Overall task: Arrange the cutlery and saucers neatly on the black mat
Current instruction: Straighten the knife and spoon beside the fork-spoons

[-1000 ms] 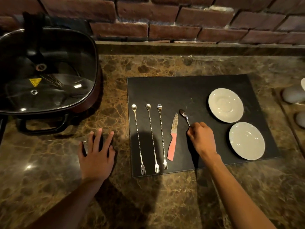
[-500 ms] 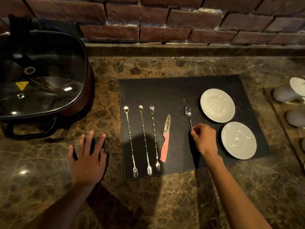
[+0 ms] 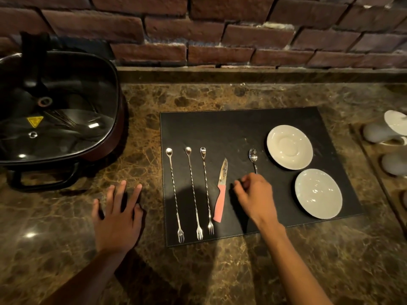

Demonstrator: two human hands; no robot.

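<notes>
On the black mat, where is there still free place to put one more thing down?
The black mat is bare along its far strip, between its back edge and the spoon-forks, knife and teaspoon. The near right is crowded: two saucers and the right hand.

Dim, warm light falls from above; glare spots shine on the pan's glass lid (image 3: 55, 119) and marble counter (image 3: 30, 235), edges bending, hand shadows soft.

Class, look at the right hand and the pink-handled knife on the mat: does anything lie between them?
Nothing visible does. The right hand rests on the mat just right of the knife, with only bare mat between. The spoon lies beyond the hand, its handle running under the knuckles, not toward the knife.
</notes>
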